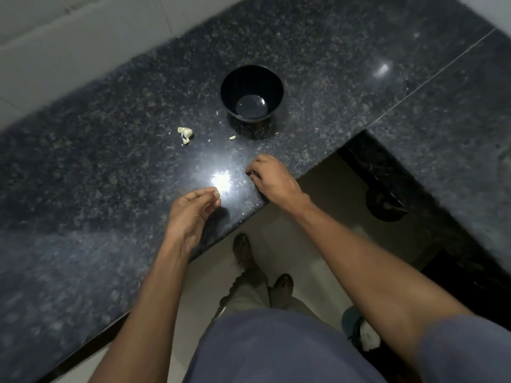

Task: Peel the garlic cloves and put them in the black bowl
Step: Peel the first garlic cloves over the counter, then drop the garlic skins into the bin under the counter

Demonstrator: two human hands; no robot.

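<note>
A black bowl [252, 92] stands on the dark granite counter [110, 167], and nothing shows inside it. Left of it lies a small clump of unpeeled garlic cloves [185, 134]. A single small clove [232, 137] lies just in front of the bowl. My left hand [190, 214] hovers near the counter's front edge, its fingertips pinching something small and pale that the glare hides. My right hand [269, 178] rests at the counter edge with curled fingers, and what they pinch is too small to tell.
A bright light glare [220, 179] lies on the counter between my hands, with bits of garlic skin scattered around it. The counter turns a corner at the right [442, 134]. Below its edge are the floor and my feet [260, 272].
</note>
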